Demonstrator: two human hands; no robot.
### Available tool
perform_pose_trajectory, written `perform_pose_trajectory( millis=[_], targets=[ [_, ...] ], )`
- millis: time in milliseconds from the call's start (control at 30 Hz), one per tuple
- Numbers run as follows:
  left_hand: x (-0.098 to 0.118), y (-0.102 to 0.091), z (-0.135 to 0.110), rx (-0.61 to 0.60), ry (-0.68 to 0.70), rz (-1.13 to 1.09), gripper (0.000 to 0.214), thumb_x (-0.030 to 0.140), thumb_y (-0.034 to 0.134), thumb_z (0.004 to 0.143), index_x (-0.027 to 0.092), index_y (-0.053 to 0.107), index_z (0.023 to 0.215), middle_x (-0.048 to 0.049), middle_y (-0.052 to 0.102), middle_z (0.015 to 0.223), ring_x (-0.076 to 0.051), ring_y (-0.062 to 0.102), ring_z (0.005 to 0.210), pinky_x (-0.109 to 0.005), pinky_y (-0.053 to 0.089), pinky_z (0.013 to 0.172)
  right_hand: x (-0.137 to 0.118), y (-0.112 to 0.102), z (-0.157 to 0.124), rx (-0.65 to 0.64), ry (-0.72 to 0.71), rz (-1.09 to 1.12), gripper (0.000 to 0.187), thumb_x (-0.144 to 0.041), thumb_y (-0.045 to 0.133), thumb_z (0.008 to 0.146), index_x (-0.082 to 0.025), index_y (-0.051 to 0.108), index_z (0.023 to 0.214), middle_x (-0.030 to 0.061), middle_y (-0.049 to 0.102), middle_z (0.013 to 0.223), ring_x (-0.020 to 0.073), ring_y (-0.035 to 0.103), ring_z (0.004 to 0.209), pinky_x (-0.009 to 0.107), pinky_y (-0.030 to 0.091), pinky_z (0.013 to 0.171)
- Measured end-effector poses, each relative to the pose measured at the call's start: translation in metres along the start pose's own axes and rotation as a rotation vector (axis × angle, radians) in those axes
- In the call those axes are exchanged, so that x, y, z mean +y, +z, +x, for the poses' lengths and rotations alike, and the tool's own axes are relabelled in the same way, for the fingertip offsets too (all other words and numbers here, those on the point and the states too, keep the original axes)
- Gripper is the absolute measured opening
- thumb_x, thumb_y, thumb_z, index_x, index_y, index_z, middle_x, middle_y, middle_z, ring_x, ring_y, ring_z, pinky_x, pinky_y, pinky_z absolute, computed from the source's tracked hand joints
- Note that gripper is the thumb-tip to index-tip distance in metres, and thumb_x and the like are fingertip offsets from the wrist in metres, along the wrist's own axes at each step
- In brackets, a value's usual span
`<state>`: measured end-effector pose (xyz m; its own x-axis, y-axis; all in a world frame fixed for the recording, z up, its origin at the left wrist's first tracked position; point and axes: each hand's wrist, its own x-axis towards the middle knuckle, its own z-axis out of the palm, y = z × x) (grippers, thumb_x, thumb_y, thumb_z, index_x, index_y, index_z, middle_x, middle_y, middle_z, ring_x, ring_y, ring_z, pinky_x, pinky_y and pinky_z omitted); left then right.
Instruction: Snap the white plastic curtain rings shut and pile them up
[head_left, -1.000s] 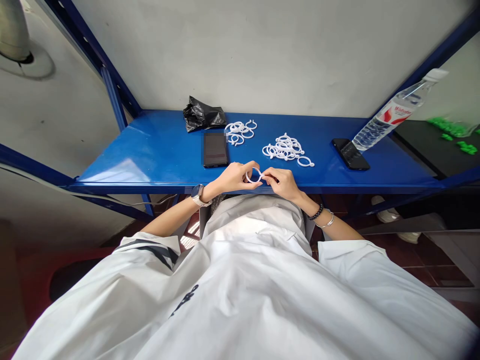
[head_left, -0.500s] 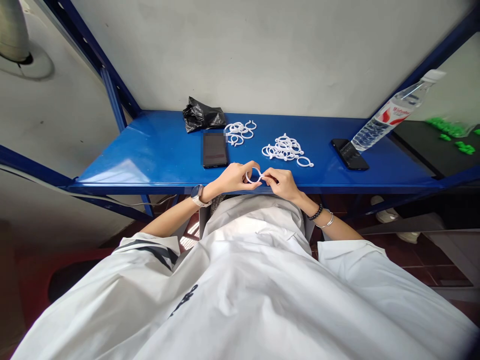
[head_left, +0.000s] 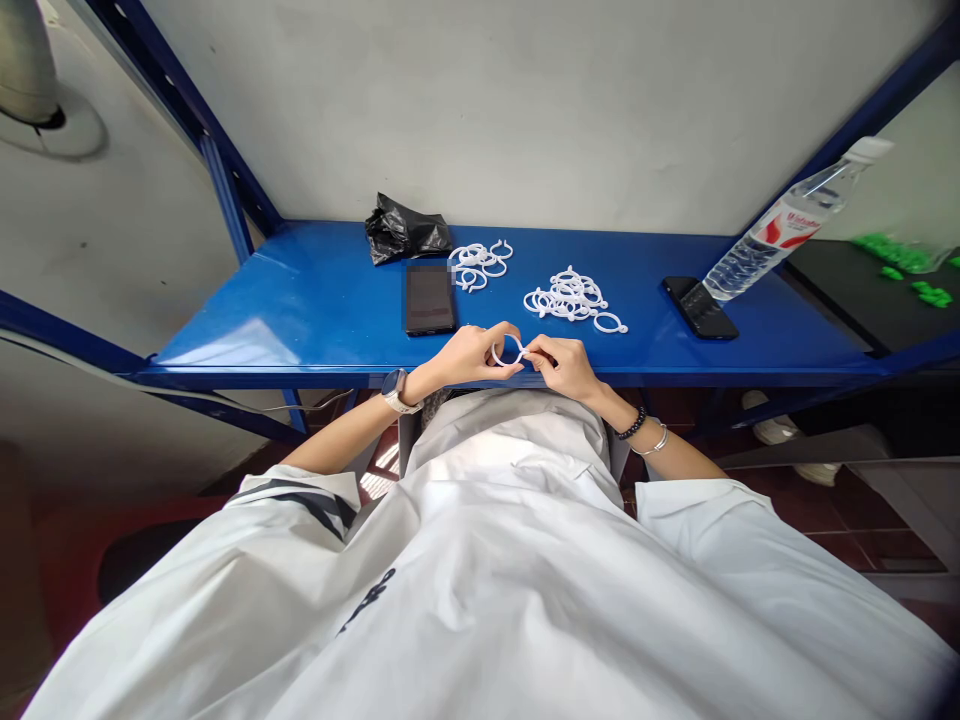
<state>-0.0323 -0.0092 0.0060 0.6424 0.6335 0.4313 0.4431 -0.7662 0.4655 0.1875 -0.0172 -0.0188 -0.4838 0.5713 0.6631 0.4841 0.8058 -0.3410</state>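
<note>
At the table edge (head_left: 360, 370), fingers (head_left: 540, 345) of both hands (head_left: 472, 354) (head_left: 568, 367) pinch a ring (head_left: 520, 345), tab (head_left: 523, 353) rightward.

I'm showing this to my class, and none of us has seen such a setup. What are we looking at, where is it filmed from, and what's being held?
There is no robot here: a person works with bare hands. One camera, worn on the head, looks forward and down past a white shirt.

The left hand and right hand together hold a white ring at the table's front edge; the right pinches its small end.

On the blue table lie two groups of similar rings, a black bag, a dark flat device and a black phone, with a water bottle beside the phone.
</note>
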Motion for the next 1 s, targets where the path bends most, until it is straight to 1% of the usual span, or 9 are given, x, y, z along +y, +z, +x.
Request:
perform_pose_trajectory(
  millis=[233, 467, 733, 1000],
  targets=[
    [-0.0018, 0.0013, -0.0004, -0.003, 0.019, -0.004, 0.051, 0.064, 0.053, 0.090, 0.017, 0.057, 0.111, 0.0043, 0.057, 0.060, -0.010, 0.050, 0.046, -0.019, 0.034, 0.051, -0.0013, -0.0014, 0.0003, -0.005, 0.011, 0.022, 0.026, -0.029, 0.049, 0.100, -0.021, 0.058, 0.076, -0.0014, 0.062, 0.058, 0.0128, 0.055, 0.051, 0.025, 0.039, 0.055],
    [-0.0016, 0.0010, -0.0013, -0.006, 0.045, -0.012, 0.053, 0.066, 0.051, 0.091, 0.018, 0.056, 0.112, 0.0046, 0.056, 0.059, -0.010, 0.047, 0.045, -0.019, 0.032, 0.051, -0.0003, -0.0015, -0.0002, -0.021, 0.043, 0.013, 0.029, -0.033, 0.047, 0.101, -0.022, 0.059, 0.077, -0.0006, 0.063, 0.059, 0.0137, 0.057, 0.053, 0.026, 0.040, 0.056],
    [-0.0010, 0.0006, -0.0012, -0.005, 0.073, -0.009, 0.051, 0.065, 0.050, 0.093, 0.017, 0.055, 0.110, 0.0057, 0.054, 0.057, -0.009, 0.044, 0.043, -0.020, 0.031, 0.050, -0.0005, -0.0015, 0.0003, -0.004, 0.028, 0.029, 0.028, -0.033, 0.048, 0.101, -0.021, 0.059, 0.077, -0.0011, 0.062, 0.059, 0.0131, 0.055, 0.051, 0.025, 0.039, 0.055],
    [-0.0014, 0.0005, -0.0013, -0.009, 0.072, -0.003, 0.053, 0.067, 0.048, 0.093, 0.018, 0.054, 0.110, 0.0058, 0.053, 0.056, -0.009, 0.044, 0.043, -0.020, 0.031, 0.050, 0.0004, -0.0010, -0.0007, -0.020, 0.055, 0.016, 0.029, -0.036, 0.046, 0.102, -0.021, 0.060, 0.080, -0.0005, 0.062, 0.060, 0.0138, 0.055, 0.052, 0.026, 0.039, 0.056]
  ],
)
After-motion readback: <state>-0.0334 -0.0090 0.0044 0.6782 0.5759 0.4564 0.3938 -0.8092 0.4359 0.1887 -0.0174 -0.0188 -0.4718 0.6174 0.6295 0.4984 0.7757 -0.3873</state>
